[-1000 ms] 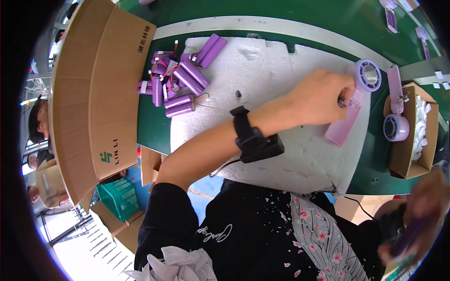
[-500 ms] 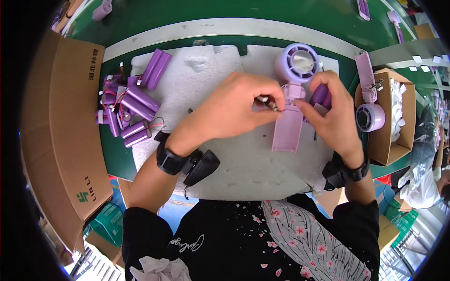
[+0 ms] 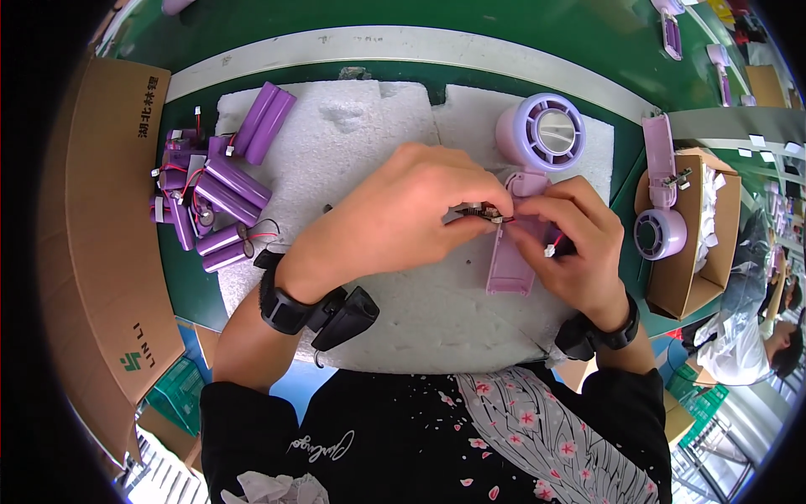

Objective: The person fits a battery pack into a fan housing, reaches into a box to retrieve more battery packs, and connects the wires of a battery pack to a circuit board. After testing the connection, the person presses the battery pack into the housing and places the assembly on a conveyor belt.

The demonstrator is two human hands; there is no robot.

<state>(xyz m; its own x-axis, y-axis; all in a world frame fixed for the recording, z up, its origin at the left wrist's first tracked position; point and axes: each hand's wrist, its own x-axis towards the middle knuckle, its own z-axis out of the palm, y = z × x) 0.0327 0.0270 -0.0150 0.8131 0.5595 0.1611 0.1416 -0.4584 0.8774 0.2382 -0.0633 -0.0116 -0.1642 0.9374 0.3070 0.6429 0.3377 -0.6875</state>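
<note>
"Head view: where does the lilac fan lie?"

"On the white foam sheet, its open handle partly hidden by the hands."

"And those?"

"The left hand pinches a small circuit board by the handle. The right hand curls close by, a white plug showing at its fingers; I cannot tell what they grip."

"Farther out?"

"Purple battery packs heaped at left; at right, a second fan beside an open cardboard box."
</note>
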